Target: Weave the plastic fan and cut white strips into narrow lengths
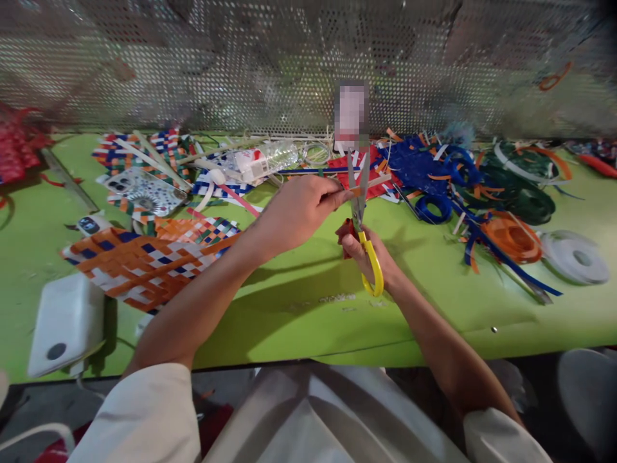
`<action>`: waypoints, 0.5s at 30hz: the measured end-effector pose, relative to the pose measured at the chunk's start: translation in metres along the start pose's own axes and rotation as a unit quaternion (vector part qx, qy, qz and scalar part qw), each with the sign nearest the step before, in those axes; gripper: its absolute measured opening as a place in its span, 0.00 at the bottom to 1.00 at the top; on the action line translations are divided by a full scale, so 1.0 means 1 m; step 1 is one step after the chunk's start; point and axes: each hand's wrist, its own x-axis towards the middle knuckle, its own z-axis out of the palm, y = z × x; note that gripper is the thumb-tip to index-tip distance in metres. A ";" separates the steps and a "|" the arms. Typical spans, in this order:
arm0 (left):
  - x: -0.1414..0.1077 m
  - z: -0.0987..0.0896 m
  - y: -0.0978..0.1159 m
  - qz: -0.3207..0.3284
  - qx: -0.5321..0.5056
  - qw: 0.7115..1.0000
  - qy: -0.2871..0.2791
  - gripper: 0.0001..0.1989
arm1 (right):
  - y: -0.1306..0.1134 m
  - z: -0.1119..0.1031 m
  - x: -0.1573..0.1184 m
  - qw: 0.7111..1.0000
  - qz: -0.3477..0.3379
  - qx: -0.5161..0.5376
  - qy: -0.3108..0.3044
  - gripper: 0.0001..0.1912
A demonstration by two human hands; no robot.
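My left hand (296,209) is closed in a pinch on a narrow orange strip (357,191) above the green table. The strip runs to the right between the parted blades of a pair of yellow-handled scissors (373,267). My right hand (384,254) is wrapped round the scissors' handle, with the blades pointing up and away from me. A small dark red piece (345,238) shows at the right hand's fingers; what it is I cannot make out. Behind the blades lies a red woven piece (344,168) with white strips.
Orange woven work (144,270), a white power bank (67,325) and a patterned phone (147,191) lie left. A plastic bottle (263,161) rests behind. Blue woven work (417,164), an orange coil (511,236) and a white coil (576,257) lie right. Perforated metal (216,71) backs the table.
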 end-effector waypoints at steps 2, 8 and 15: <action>-0.001 -0.001 0.003 -0.005 -0.004 1.000 -0.007 0.21 | 0.004 -0.001 -0.001 1.000 -0.002 0.005 -0.006 0.41; -0.002 0.005 0.005 -0.008 -0.022 0.999 -0.024 0.20 | 0.010 -0.003 -0.001 1.000 0.007 0.005 0.014 0.42; -0.002 0.008 0.006 -0.014 -0.031 0.999 -0.036 0.19 | -0.003 -0.003 -0.006 0.998 0.034 -0.040 0.046 0.29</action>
